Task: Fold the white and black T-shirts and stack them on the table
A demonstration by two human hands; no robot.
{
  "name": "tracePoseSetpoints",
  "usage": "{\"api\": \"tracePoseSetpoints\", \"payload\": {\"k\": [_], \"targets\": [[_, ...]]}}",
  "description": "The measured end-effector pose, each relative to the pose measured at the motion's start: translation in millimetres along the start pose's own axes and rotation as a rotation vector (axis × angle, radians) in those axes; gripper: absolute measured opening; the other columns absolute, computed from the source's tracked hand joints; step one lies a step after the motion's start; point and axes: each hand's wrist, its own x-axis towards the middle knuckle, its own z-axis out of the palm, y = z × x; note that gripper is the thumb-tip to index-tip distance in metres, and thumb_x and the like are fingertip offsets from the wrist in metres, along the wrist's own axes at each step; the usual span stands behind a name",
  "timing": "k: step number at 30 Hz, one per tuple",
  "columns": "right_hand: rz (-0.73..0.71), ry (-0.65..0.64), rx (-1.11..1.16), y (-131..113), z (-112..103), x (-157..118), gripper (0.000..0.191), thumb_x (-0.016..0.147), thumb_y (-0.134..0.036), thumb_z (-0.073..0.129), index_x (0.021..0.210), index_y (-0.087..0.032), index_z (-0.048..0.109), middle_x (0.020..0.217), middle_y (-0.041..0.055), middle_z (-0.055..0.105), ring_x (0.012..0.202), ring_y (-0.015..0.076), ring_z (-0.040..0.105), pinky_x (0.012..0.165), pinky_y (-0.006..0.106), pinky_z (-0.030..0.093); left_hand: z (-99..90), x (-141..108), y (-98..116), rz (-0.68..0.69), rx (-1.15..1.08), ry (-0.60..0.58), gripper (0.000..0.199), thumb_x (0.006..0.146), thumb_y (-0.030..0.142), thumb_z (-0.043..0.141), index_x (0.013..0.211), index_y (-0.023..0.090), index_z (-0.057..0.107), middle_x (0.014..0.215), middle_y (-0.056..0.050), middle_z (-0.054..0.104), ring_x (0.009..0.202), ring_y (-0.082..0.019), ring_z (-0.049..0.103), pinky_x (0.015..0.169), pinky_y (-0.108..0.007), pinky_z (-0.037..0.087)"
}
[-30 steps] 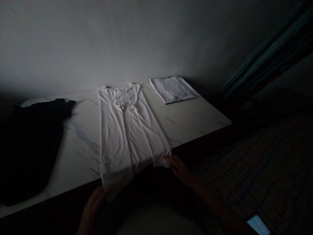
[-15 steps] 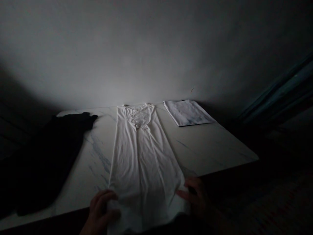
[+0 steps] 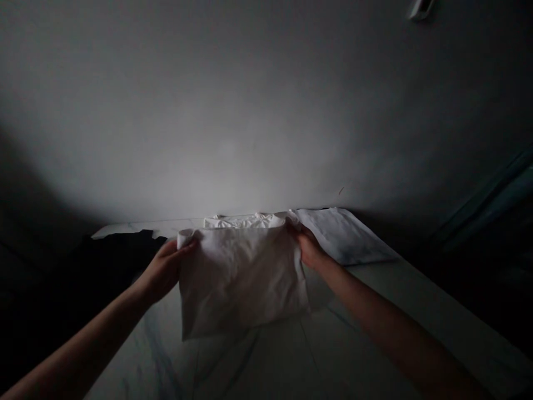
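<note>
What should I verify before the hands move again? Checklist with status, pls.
1. Left hand gripping the white garment: ok, at its upper left corner.
2. Right hand gripping it: ok, at the upper right.
3. Held cloth smooth: not ok, creases show across it.
4. Dark garment apart from the white one: ok, it lies to the left.
5. Right hand clear of the folded cloth: cannot tell, they overlap in view.
6. Layers behind the held panel aligned: cannot tell, mostly hidden.

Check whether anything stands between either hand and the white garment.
Nothing visible does: the left hand and the right hand both hold the white garment directly. The dark garment lies off to the left and the folded cloth to the right, neither in between.
</note>
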Motion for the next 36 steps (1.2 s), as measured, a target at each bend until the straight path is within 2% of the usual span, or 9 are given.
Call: {"api": "tracePoseSetpoints", "payload": {"k": [4, 8, 12, 16, 22, 27, 29, 32, 36], "targets": [[0.08, 0.104, -0.118, 35, 5, 100, 0.039, 0.077, -0.05, 0.067, 0.099, -0.019, 0.069, 0.079, 0.0053, 0.074, 0.08, 0.0249, 0.07, 0.072, 0.034, 0.056, -1.5, 111, -9, 0.033, 0.016, -0.035, 0.04, 0.06, 0.044, 0.08, 0.084, 0.014, 0.069, 0.07, -0.005, 0.068, 0.064, -0.018, 0.063, 0.056, -0.025, 0.051], [0.162, 0.233, -0.488, 78, 4, 161, 0.023, 0.086, -0.037, 0.055, 0.091, -0.019, 0.069, 0.065, 0.0015, 0.069, 0.069, 0.0203, 0.067, 0.061, 0.027, 0.052, -1.2, 196, -53, -0.021, 0.168, 0.022, 0.038, 0.056, 0.047, 0.076, 0.074, 0.015, 0.065, 0.067, -0.005, 0.067, 0.064, -0.019, 0.063, 0.057, -0.028, 0.051], [0.19, 0.284, -0.672, 115, -4, 184, 0.021, 0.087, -0.028, 0.05, 0.085, -0.02, 0.07, 0.063, 0.0023, 0.067, 0.075, 0.0211, 0.066, 0.06, 0.025, 0.047, -1.5, 238, -104, -0.038, 0.477, 0.17, 0.026, 0.063, 0.041, 0.067, 0.069, 0.016, 0.063, 0.058, -0.001, 0.062, 0.063, -0.02, 0.06, 0.056, -0.028, 0.045], [0.204, 0.313, -0.887, 128, -7, 190, 0.023, 0.089, -0.021, 0.049, 0.089, -0.019, 0.072, 0.085, 0.0082, 0.073, 0.09, 0.0221, 0.065, 0.071, 0.026, 0.046, -5.8, 251, -127, 0.014, 0.611, 0.283, 0.014, 0.071, 0.032, 0.062, 0.068, 0.018, 0.06, 0.059, 0.001, 0.057, 0.07, -0.02, 0.057, 0.058, -0.026, 0.038], [0.246, 0.327, -1.112, 115, 4, 180, 0.027, 0.097, -0.022, 0.044, 0.109, -0.018, 0.068, 0.112, 0.0152, 0.069, 0.103, 0.0269, 0.063, 0.08, 0.033, 0.046, -7.5, 240, -126, 0.139, 1.164, 0.325, 0.02, 0.089, 0.032, 0.052, 0.095, 0.018, 0.065, 0.093, -0.01, 0.069, 0.087, -0.026, 0.061, 0.071, -0.032, 0.044], [0.146, 0.317, -1.322, 96, 29, 154, 0.033, 0.096, -0.015, 0.041, 0.125, -0.013, 0.058, 0.132, 0.021, 0.056, 0.118, 0.0281, 0.056, 0.091, 0.036, 0.045, 10.7, 209, -112, 0.231, 1.421, 0.449, 0.037, 0.092, 0.019, 0.044, 0.127, 0.013, 0.055, 0.123, -0.021, 0.059, 0.114, -0.033, 0.054, 0.091, -0.043, 0.044], [0.001, 0.204, -1.41, 89, 40, 131, 0.033, 0.096, -0.021, 0.045, 0.126, -0.016, 0.057, 0.136, 0.0181, 0.053, 0.122, 0.0276, 0.052, 0.096, 0.036, 0.043, 21.1, 184, -108, 0.291, 1.482, 0.429, 0.039, 0.091, 0.02, 0.047, 0.129, 0.012, 0.053, 0.125, -0.021, 0.057, 0.115, -0.034, 0.054, 0.093, -0.045, 0.043], [-0.107, 0.016, -1.434, 85, 43, 80, 0.037, 0.093, -0.031, 0.055, 0.127, -0.017, 0.056, 0.135, 0.0164, 0.055, 0.12, 0.0272, 0.054, 0.097, 0.035, 0.043, 22.9, 129, -115, 0.384, 1.479, 0.281, 0.044, 0.088, 0.032, 0.057, 0.126, 0.011, 0.052, 0.12, -0.02, 0.059, 0.109, -0.034, 0.057, 0.089, -0.043, 0.046], [-0.066, 0.0, -1.396, 87, 6, 4, 0.033, 0.086, -0.031, 0.062, 0.115, -0.015, 0.059, 0.115, 0.0175, 0.064, 0.108, 0.0281, 0.062, 0.091, 0.035, 0.047, -10.3, 44, -135, 0.412, 1.424, 0.182, 0.035, 0.087, 0.041, 0.057, 0.112, 0.017, 0.055, 0.105, -0.013, 0.064, 0.096, -0.029, 0.063, 0.083, -0.039, 0.049]]}}
